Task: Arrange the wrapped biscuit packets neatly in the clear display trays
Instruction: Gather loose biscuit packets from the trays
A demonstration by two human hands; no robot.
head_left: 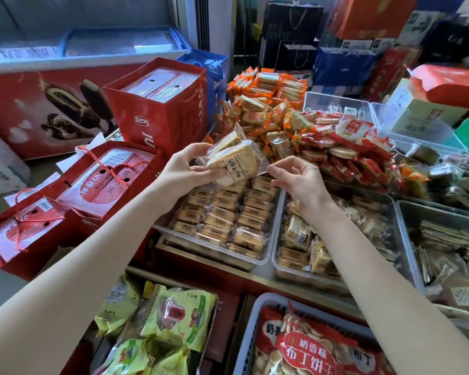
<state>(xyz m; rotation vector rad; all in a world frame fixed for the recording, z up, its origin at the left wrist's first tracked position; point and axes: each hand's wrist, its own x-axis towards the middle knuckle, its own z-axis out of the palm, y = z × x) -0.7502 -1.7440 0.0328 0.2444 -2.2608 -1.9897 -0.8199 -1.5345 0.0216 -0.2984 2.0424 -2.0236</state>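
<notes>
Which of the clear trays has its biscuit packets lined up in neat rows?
The left clear tray, under the left hand holding biscuit packets. Its packets lie in tidy rows; the tray beside it holds a jumbled heap.
</notes>
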